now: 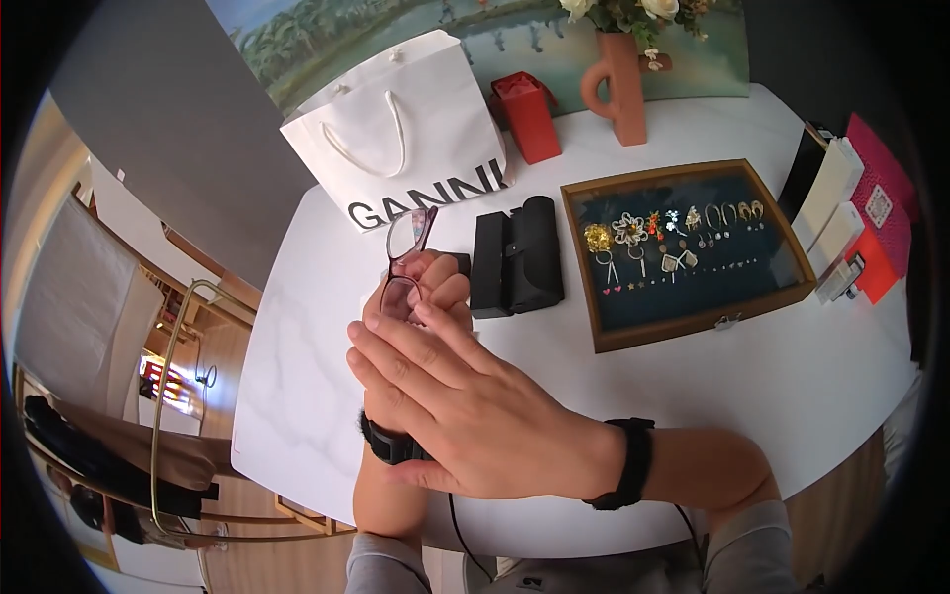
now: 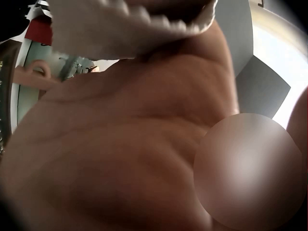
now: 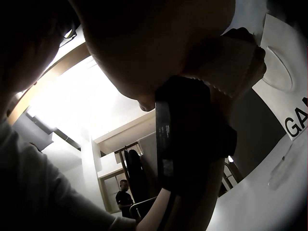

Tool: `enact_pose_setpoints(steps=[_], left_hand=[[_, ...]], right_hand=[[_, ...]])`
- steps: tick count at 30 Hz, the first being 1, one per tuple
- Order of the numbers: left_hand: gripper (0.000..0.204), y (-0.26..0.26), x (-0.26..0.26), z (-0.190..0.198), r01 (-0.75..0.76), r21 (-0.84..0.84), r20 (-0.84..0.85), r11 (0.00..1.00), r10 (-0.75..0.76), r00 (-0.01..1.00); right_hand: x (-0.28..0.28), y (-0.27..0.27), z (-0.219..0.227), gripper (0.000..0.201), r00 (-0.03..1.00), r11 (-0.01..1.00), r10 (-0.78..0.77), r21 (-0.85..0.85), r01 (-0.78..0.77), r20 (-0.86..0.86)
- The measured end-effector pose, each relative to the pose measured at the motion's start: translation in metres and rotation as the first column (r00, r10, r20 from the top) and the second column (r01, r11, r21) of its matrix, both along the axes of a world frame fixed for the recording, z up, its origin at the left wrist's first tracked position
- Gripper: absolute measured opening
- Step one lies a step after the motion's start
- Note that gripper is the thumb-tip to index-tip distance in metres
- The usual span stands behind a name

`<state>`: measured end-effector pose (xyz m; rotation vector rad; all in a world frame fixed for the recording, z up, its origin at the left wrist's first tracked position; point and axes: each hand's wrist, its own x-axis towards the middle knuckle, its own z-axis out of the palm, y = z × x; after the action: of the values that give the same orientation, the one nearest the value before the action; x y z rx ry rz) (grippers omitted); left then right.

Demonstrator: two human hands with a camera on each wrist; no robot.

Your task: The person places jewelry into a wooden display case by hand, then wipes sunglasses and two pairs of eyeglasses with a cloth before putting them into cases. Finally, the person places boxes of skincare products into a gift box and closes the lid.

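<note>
My left hand [image 1: 442, 280] holds a pair of eyeglasses [image 1: 400, 299] with a dark purplish frame, its fingers curled round the lower lens. The other lens stands up above the fingers. A pale cloth with a scalloped edge [image 2: 115, 31] is in the left hand as well, as the left wrist view shows; the right hand mostly hides it in the head view. Across the left hand and wrist lies my right hand [image 1: 465, 396], back up and fingers straight, with fingertips right by the lower lens. Beyond the hands sit a black box [image 1: 489, 265] and a black glasses case [image 1: 535, 255].
A white paper bag [image 1: 416, 124], a red box [image 1: 529, 119] and a terracotta vase [image 1: 623, 94] stand at the back. Right of the case lies a wooden display box [image 1: 598, 322] of jewellery. White boxes [image 1: 836, 188] and a pink bag [image 1: 879, 163] stand far right.
</note>
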<state>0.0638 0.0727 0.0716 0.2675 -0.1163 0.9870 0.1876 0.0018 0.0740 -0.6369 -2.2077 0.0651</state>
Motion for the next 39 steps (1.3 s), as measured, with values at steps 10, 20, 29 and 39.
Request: enact_pose_setpoints(steps=[10, 20, 29, 39], left_hand=[[0.026, -0.045, 0.023, 0.011, -0.053, 0.865, -0.491, 0.499, 0.864, 0.113], [0.032, -0.047, 0.027, 0.028, -0.004, 0.342, -0.742, 0.94, 0.273, 0.612], [0.031, -0.029, 0.027, 0.024, -0.659, 0.249, -0.629, 0.71, 0.636, 0.447], [0.027, 0.022, -0.007, -0.013, -0.032, 0.318, -0.204, 0.948, 0.101, 0.974]], right_hand=[[0.043, 0.024, 0.026, 0.083, 0.963, 0.965, -0.262, 0.017, 0.263, -0.062], [0.065, 0.037, 0.028, 0.088, 0.927, 0.931, -0.356, 0.038, 0.363, -0.122], [0.019, 0.018, 0.009, 0.086, 0.998, 0.998, -0.015, -0.056, 0.012, -0.067], [0.021, 0.015, 0.013, 0.08, 0.998, 0.998, 0.047, -0.048, -0.048, -0.029]])
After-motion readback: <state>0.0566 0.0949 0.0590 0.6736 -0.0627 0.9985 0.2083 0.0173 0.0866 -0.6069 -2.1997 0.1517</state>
